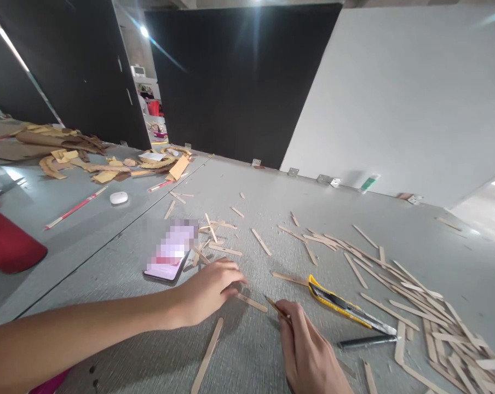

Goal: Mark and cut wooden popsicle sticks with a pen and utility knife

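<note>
My right hand point(309, 350) grips a pencil point(277, 307) whose sharpened tip points up and left. Just left of that tip lies a flat wooden craft stick point(253, 303). My left hand point(217, 282) has its fingers curled down over the far end of this stick, hiding that end. Another craft stick point(208, 355) lies by itself below the left hand. To the right of the pencil, a yellow and black utility knife point(341, 303) rests on the grey table point(149, 334), beside a dark strip point(366, 342).
Many loose craft sticks point(432, 312) are heaped at the right. A phone point(169, 257) lies past my left forearm, near more sticks. Further back are a white case point(118, 198) and brown scraps point(103, 169). A red object point(9, 241) stands at the left; upright panels point(239, 82) border the table.
</note>
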The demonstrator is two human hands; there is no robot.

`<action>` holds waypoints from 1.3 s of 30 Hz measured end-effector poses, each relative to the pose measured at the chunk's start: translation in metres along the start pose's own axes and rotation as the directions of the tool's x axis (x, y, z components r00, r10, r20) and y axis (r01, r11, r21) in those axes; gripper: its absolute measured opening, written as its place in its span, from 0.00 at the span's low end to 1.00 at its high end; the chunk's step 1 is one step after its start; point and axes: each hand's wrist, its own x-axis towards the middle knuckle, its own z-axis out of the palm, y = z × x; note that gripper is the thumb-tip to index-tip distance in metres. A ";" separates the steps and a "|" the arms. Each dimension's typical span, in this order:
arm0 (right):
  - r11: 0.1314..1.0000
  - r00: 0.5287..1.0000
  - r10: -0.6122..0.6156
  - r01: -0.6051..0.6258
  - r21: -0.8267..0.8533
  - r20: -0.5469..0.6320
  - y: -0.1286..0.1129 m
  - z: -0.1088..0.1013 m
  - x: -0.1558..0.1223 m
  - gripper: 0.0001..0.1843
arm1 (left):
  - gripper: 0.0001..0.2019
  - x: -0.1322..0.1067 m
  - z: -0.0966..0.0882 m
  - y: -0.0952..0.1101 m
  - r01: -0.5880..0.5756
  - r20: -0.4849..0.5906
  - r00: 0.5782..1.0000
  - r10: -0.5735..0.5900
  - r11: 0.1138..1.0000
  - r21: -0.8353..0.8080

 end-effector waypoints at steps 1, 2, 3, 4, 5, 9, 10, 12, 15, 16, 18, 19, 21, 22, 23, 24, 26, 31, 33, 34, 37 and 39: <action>1.000 1.000 -0.016 0.015 0.022 0.005 0.000 -0.001 0.000 0.13 | 0.16 0.000 -0.001 -0.001 0.011 -0.007 1.000 -0.011 1.000 0.013; 0.999 0.999 -0.032 0.031 0.031 0.012 0.000 -0.002 0.000 0.13 | 0.16 0.000 -0.002 -0.002 0.017 -0.009 1.000 -0.016 1.000 0.023; 0.998 0.998 -0.052 0.052 0.027 0.019 0.000 -0.003 -0.001 0.14 | 0.15 0.000 -0.003 -0.003 0.017 -0.007 1.000 -0.016 0.999 0.030; 0.997 0.997 -0.076 0.075 0.015 0.029 0.000 -0.003 -0.002 0.15 | 0.13 0.000 -0.003 -0.004 0.014 -0.002 1.000 -0.014 0.999 0.035; 0.996 0.995 -0.093 0.093 -0.001 0.035 0.000 -0.003 -0.003 0.15 | 0.12 0.001 -0.003 -0.005 0.009 0.005 1.000 -0.009 0.999 0.037; 0.999 0.999 -0.046 0.046 0.002 0.018 0.001 -0.001 -0.007 0.18 | 0.09 0.001 0.000 -0.002 -0.019 0.044 0.999 0.018 1.000 0.022; 1.000 1.000 -0.021 0.021 0.014 0.017 0.001 -0.001 -0.007 0.19 | 0.09 0.001 0.000 -0.001 -0.024 0.056 0.998 0.024 1.000 0.010; 1.000 1.000 0.007 -0.008 0.023 0.015 0.001 -0.001 -0.005 0.21 | 0.09 0.001 -0.001 0.001 -0.025 0.097 0.995 0.027 0.999 -0.025; 1.000 1.000 0.016 -0.016 0.009 0.005 0.002 -0.001 -0.001 0.21 | 0.11 0.003 -0.005 0.000 -0.029 0.142 0.989 0.034 0.999 -0.039; 1.000 1.000 0.014 -0.014 0.004 0.012 0.002 -0.002 0.000 0.21 | 0.13 0.005 -0.006 -0.001 -0.043 0.141 0.989 0.047 0.999 -0.028; 1.000 0.999 0.005 -0.005 -0.008 0.041 0.003 -0.002 0.000 0.21 | 0.21 0.009 -0.008 -0.003 -0.092 0.132 0.987 0.090 0.996 0.008; 1.000 0.998 0.000 0.001 -0.018 0.055 0.004 -0.002 0.000 0.22 | 0.26 0.011 -0.008 -0.004 -0.119 0.135 0.984 0.114 0.993 0.028; 0.999 0.997 -0.011 0.015 -0.046 0.071 0.004 -0.002 -0.001 0.22 | 0.28 0.014 -0.008 -0.006 -0.163 0.157 0.976 0.152 0.985 0.063; 0.998 0.997 -0.020 0.024 -0.064 0.072 0.005 -0.002 -0.002 0.22 | 0.27 0.015 -0.007 -0.006 -0.179 0.168 0.972 0.164 0.981 0.079; 0.996 0.997 -0.032 0.038 -0.084 0.070 0.005 -0.002 -0.002 0.23 | 0.25 0.015 -0.006 -0.007 -0.192 0.176 0.969 0.174 0.977 0.092; 0.993 0.996 -0.049 0.056 -0.107 0.070 0.005 -0.002 -0.002 0.23 | 0.24 0.015 -0.005 -0.007 -0.202 0.180 0.967 0.181 0.974 0.103; 0.983 0.993 -0.090 0.101 -0.154 0.082 0.006 -0.002 -0.002 0.23 | 0.23 0.014 -0.004 -0.007 -0.216 0.179 0.965 0.193 0.969 0.121; 0.938 0.969 -0.175 0.217 -0.272 0.173 0.011 -0.003 -0.001 0.25 | 0.26 0.014 0.001 -0.011 -0.228 0.150 0.967 0.206 0.963 0.146; 0.902 0.951 -0.197 0.272 -0.336 0.240 0.013 -0.003 -0.002 0.29 | 0.26 0.014 0.003 -0.013 -0.230 0.137 0.968 0.211 0.962 0.150; 0.881 0.940 -0.209 0.301 -0.365 0.271 0.014 -0.003 -0.003 0.31 | 0.26 0.015 0.003 -0.013 -0.232 0.133 0.968 0.213 0.961 0.151; 0.843 0.922 -0.229 0.348 -0.411 0.311 0.016 -0.002 -0.004 0.36 | 0.26 0.016 0.004 -0.013 -0.235 0.128 0.968 0.216 0.959 0.159; 0.861 0.936 -0.229 0.323 -0.393 0.268 0.016 0.000 -0.003 0.32 | 0.26 0.016 0.003 -0.013 -0.238 0.136 0.967 0.217 0.957 0.166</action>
